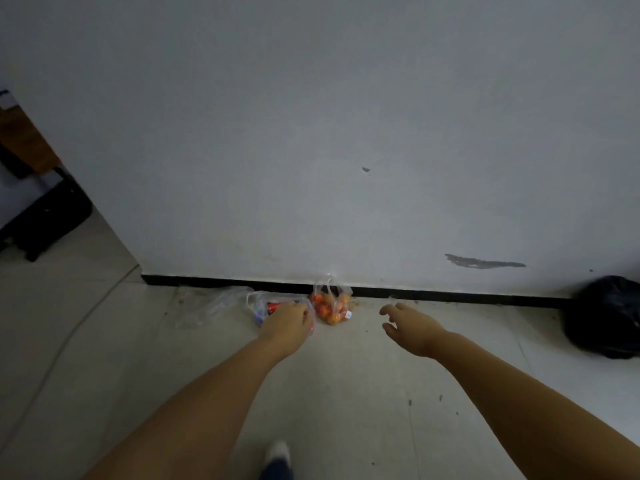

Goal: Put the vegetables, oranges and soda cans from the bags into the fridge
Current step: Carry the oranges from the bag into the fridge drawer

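Three clear plastic bags lie on the floor against the wall's black skirting. The middle bag (256, 304) holds soda cans; a red can (273, 307) shows through it. To its right, a bag of oranges (329, 304) stands with its handles up. A flat, crumpled bag (211, 306) lies at the left. My left hand (289, 322) reaches down onto the soda can bag, fingers curled over it; whether it grips is hidden. My right hand (403, 322) hovers right of the orange bag, fingers apart, holding nothing.
A white wall (311, 150) fills the view ahead. A black rubbish bag (606, 317) sits on the floor at the right. Dark furniture (45, 216) stands past the wall's corner at the left. My foot (278, 459) is on the pale tiled floor.
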### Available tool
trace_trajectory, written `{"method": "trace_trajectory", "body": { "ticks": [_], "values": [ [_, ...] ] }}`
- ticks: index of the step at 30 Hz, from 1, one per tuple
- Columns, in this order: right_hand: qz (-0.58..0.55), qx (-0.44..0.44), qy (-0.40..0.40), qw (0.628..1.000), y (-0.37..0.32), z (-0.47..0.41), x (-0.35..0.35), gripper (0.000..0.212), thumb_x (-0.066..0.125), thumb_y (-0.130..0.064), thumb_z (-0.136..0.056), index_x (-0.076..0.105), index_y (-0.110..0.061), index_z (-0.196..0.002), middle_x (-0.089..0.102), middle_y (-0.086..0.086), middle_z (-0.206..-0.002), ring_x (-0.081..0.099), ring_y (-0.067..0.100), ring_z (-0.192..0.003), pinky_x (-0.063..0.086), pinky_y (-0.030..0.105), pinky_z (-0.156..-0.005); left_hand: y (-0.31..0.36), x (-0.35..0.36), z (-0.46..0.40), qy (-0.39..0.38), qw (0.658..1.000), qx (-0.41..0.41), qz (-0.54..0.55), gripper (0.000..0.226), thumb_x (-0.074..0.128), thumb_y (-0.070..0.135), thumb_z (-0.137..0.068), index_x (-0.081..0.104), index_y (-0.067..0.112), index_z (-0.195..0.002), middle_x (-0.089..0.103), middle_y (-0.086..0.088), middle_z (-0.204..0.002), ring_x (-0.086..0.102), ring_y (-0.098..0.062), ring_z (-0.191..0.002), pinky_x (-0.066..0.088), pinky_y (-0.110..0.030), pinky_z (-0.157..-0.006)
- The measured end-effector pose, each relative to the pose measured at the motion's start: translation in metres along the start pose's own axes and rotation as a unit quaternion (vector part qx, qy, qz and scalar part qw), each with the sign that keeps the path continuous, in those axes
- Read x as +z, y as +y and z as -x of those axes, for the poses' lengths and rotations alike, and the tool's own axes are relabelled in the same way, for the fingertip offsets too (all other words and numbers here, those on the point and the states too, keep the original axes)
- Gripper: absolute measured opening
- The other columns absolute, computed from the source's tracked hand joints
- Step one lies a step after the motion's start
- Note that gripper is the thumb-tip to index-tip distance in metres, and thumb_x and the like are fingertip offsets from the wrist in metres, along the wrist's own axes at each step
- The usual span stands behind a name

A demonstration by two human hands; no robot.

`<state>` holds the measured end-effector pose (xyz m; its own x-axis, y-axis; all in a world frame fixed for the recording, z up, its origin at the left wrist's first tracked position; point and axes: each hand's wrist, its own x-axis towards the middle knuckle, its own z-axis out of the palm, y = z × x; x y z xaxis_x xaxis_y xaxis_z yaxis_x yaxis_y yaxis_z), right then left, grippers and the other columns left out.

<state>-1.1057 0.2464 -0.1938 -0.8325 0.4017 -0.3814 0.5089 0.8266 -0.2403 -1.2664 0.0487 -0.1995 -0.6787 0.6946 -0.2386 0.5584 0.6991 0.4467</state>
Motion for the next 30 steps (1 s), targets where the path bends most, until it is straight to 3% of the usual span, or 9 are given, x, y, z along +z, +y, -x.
{"method": "trace_trajectory", "body": {
  "ticks": [9, 12, 16, 19, 22, 25, 27, 30],
  "values": [
    [-0.052, 0.044, -0.038, 0.997, 0.038, -0.171, -0.005, 0.041, 0.04, -0.034, -0.099, 0.04, -0.019, -0.138, 0.048, 0.006, -0.136, 0.055, 0.022, -0.115, 0.046, 0.034, -0.097, -0.021, 0.019, -0.189, -0.07, 0.997, 0.012, 0.001, 0.027, 0.038, 0.028, -0.097, 0.059, 0.012, -0.091, 0.062, -0.008, -0.087, 0.059, -0.021, -0.076, 0.053, -0.037, -0.073],
    [-0.084, 0.06, -0.062, 0.993, 0.051, -0.218, 0.01, 0.04, 0.039, -0.033, -0.099, 0.041, -0.02, -0.136, 0.05, 0.005, -0.132, 0.056, 0.022, -0.111, 0.045, 0.032, -0.095, -0.032, 0.04, -0.246, -0.101, 0.995, -0.013, 0.015, 0.022, 0.04, 0.023, -0.096, 0.058, 0.013, -0.088, 0.062, -0.006, -0.086, 0.061, -0.024, -0.083, 0.046, -0.035, -0.073],
    [-0.12, 0.066, -0.098, 0.986, 0.082, -0.292, 0.066, 0.039, 0.038, -0.034, -0.099, 0.042, -0.022, -0.136, 0.05, 0.001, -0.13, 0.057, 0.017, -0.108, 0.047, 0.029, -0.093, -0.056, 0.117, -0.32, -0.13, 0.991, -0.019, -0.009, 0.024, 0.04, 0.03, -0.097, 0.056, 0.016, -0.085, 0.06, -0.003, -0.086, 0.057, -0.018, -0.081, 0.036, -0.029, -0.066],
    [-0.126, 0.061, -0.103, 0.985, 0.115, -0.366, 0.132, 0.039, 0.039, -0.033, -0.099, 0.043, -0.02, -0.136, 0.051, 0.003, -0.13, 0.057, 0.018, -0.108, 0.047, 0.029, -0.093, -0.08, 0.191, -0.386, -0.144, 0.989, -0.009, -0.021, 0.019, 0.044, 0.028, -0.096, 0.059, 0.016, -0.097, 0.059, -0.001, -0.089, 0.057, -0.016, -0.088, 0.041, -0.028, -0.075],
    [-0.126, 0.044, -0.073, 0.988, 0.144, -0.446, 0.204, 0.037, 0.041, -0.032, -0.099, 0.045, -0.02, -0.133, 0.052, 0.004, -0.129, 0.056, 0.019, -0.11, 0.048, 0.031, -0.094, -0.113, 0.272, -0.452, -0.115, 0.993, -0.033, 0.018, 0.017, 0.044, 0.024, -0.096, 0.057, 0.014, -0.098, 0.061, -0.006, -0.097, 0.058, -0.02, -0.089, 0.045, -0.032, -0.078],
    [-0.122, 0.025, -0.033, 0.992, 0.165, -0.522, 0.273, 0.033, 0.042, -0.031, -0.098, 0.049, -0.02, -0.128, 0.053, 0.005, -0.129, 0.054, 0.019, -0.112, 0.046, 0.031, -0.094, -0.146, 0.353, -0.511, -0.054, 0.997, -0.05, -0.004, 0.029, 0.047, 0.027, -0.095, 0.05, 0.018, -0.123, 0.054, -0.008, -0.122, 0.054, -0.022, -0.109, 0.048, -0.036, -0.09],
    [-0.14, 0.01, 0.003, 0.99, 0.175, -0.572, 0.313, 0.031, 0.044, -0.03, -0.097, 0.053, -0.02, -0.125, 0.056, 0.004, -0.127, 0.055, 0.02, -0.111, 0.047, 0.033, -0.094, -0.167, 0.396, -0.55, 0.003, 0.998, -0.07, -0.009, 0.047, 0.05, 0.025, -0.094, 0.036, 0.018, -0.138, 0.042, -0.008, -0.139, 0.045, -0.025, -0.124, 0.045, -0.04, -0.098],
    [-0.239, 0.0, 0.059, 0.969, 0.18, -0.641, 0.357, 0.026, 0.046, -0.025, -0.095, 0.061, -0.013, -0.112, 0.066, 0.007, -0.109, 0.062, 0.022, -0.097, 0.051, 0.041, -0.089, -0.195, 0.439, -0.61, 0.117, 0.992, -0.031, 0.02, 0.052, 0.054, 0.019, -0.091, 0.037, 0.011, -0.139, 0.04, -0.012, -0.142, 0.039, -0.029, -0.13, 0.04, -0.038, -0.102]
  ]
}}
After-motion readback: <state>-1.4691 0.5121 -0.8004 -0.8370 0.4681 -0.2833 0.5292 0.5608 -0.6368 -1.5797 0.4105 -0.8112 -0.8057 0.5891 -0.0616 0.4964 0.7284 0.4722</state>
